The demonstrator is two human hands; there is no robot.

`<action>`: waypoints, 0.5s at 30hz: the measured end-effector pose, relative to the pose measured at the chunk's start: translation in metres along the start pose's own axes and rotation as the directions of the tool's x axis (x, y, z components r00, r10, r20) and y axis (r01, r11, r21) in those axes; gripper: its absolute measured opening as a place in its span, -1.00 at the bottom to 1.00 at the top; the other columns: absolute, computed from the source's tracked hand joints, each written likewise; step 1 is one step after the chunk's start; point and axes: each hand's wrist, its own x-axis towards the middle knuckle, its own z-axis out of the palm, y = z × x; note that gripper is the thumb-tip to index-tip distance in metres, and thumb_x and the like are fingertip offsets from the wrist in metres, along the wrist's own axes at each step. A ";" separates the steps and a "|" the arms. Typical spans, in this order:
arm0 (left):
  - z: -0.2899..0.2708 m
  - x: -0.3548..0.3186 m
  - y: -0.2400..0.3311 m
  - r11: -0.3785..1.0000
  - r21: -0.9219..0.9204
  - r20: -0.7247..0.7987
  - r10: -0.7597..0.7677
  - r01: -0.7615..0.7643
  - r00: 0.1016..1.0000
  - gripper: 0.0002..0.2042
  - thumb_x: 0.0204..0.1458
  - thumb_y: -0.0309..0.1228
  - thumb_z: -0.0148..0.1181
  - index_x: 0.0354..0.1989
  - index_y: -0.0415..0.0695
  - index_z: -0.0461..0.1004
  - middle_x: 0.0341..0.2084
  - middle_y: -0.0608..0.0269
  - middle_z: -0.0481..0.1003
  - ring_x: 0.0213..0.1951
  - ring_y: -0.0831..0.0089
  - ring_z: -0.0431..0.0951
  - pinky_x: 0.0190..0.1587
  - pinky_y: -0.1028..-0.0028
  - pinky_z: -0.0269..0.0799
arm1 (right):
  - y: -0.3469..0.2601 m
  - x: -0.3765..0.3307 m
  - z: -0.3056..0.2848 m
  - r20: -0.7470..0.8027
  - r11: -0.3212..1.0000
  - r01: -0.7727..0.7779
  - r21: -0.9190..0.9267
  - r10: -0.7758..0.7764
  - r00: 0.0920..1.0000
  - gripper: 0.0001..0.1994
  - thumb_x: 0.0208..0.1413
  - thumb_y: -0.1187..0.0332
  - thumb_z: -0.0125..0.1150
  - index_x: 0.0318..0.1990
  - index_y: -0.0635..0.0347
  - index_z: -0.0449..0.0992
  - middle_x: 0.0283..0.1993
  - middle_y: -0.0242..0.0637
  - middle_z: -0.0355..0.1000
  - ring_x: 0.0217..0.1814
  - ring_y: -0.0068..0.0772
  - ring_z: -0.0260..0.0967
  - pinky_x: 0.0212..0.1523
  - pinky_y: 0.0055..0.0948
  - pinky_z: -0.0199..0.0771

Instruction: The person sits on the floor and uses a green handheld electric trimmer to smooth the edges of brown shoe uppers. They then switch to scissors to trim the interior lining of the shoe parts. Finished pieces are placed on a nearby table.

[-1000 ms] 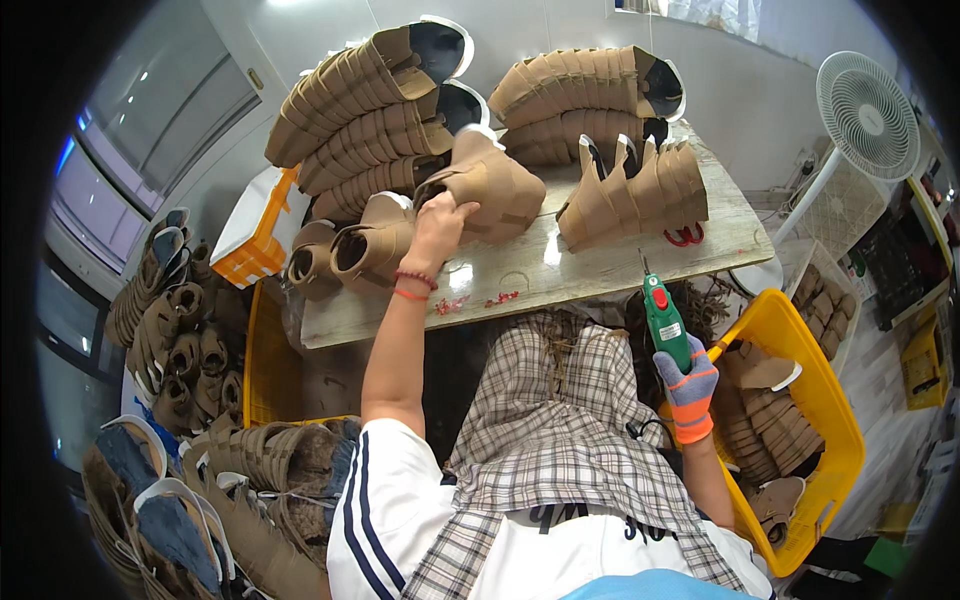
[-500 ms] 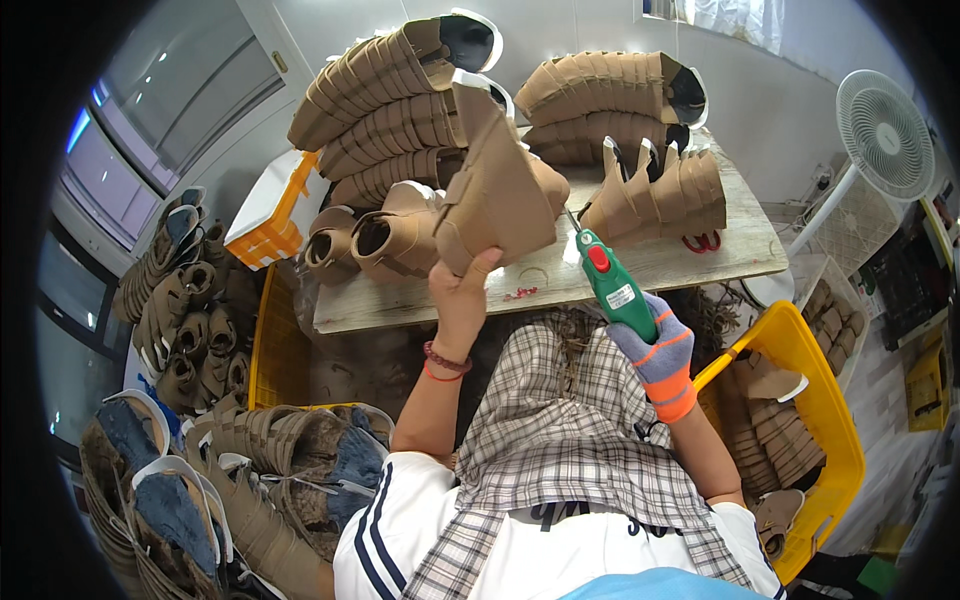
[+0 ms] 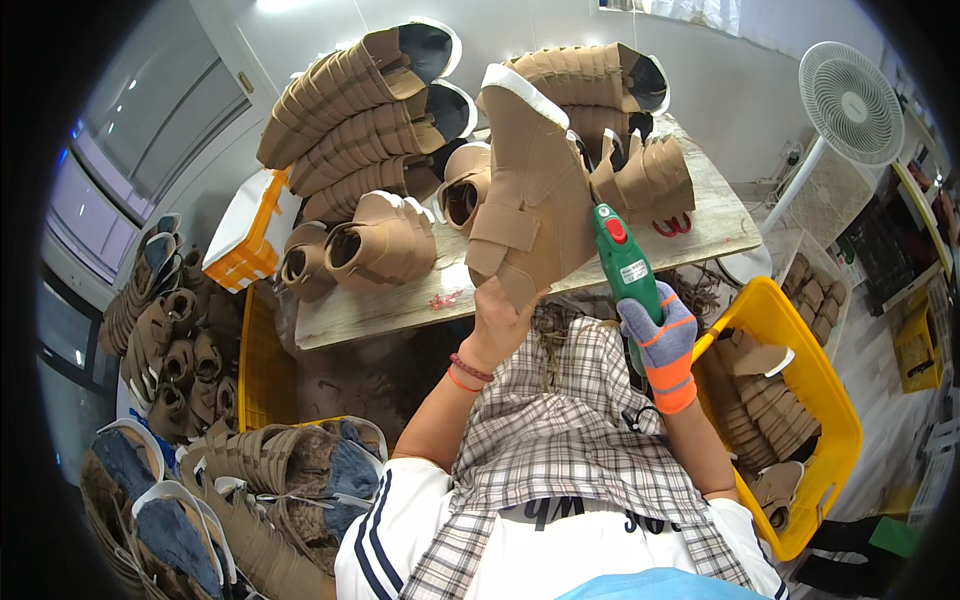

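My bare left hand (image 3: pixel 498 325) grips the lower end of a tan boot upper (image 3: pixel 535 190) with a strap across it and a white border at the top. It is held up over the near edge of the table (image 3: pixel 390 315). My right hand (image 3: pixel 658 345), in a grey and orange glove, is wrapped around a green handheld power tool (image 3: pixel 625 268) with a red button. The tool points up beside the upper's right side; its tip is hidden or too fine to make out, so I cannot tell if it touches.
Stacks of nested tan uppers (image 3: pixel 335 110) line the back of the table, near red-handled scissors (image 3: pixel 672 225). A yellow crate (image 3: pixel 845 430) with uppers stands at right, a white fan (image 3: pixel 852 105) behind it. More uppers (image 3: pixel 250 470) pile up at left, below an orange-and-white box (image 3: pixel 245 225).
The upper has turned in my left hand, so its strap side and white border now face me. Both hands have shifted slightly right in view, the tool staying by the upper's right edge.
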 end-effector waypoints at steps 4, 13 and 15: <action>0.002 0.002 0.000 0.962 0.168 0.115 0.196 -0.214 0.974 -0.85 -0.04 -0.58 0.21 -0.28 -0.33 0.49 -0.41 0.02 0.53 -0.38 0.13 0.53 -0.33 0.36 0.41 | -0.007 0.000 -0.008 -0.038 0.999 -0.013 0.042 0.015 0.999 -0.70 -0.02 0.37 0.36 -0.16 0.32 0.48 -0.40 -0.47 0.42 -0.44 -0.76 0.29 -0.46 -0.70 0.30; -0.036 0.051 0.040 0.242 -0.899 0.192 -0.533 0.366 0.824 -0.69 0.06 -0.52 0.10 0.01 -0.28 0.38 -0.13 0.11 0.49 -0.14 0.33 0.53 -0.07 0.40 0.45 | 0.028 0.006 -0.062 -0.131 0.946 0.132 -0.294 -0.177 0.975 -0.62 -0.09 0.37 0.40 -0.10 0.33 0.47 -0.36 -0.38 0.49 -0.37 -0.71 0.34 -0.35 -0.62 0.41; -0.052 0.072 0.024 -0.020 -0.943 0.295 -0.509 0.331 0.809 -0.67 0.12 -0.50 -0.01 0.07 -0.31 0.30 -0.04 0.07 0.43 -0.02 0.26 0.48 0.05 0.29 0.44 | 0.032 -0.002 -0.070 -0.119 0.883 0.185 -0.432 -0.259 0.958 -0.56 -0.16 0.35 0.45 -0.09 0.30 0.48 -0.35 -0.32 0.51 -0.37 -0.62 0.41 -0.34 -0.56 0.44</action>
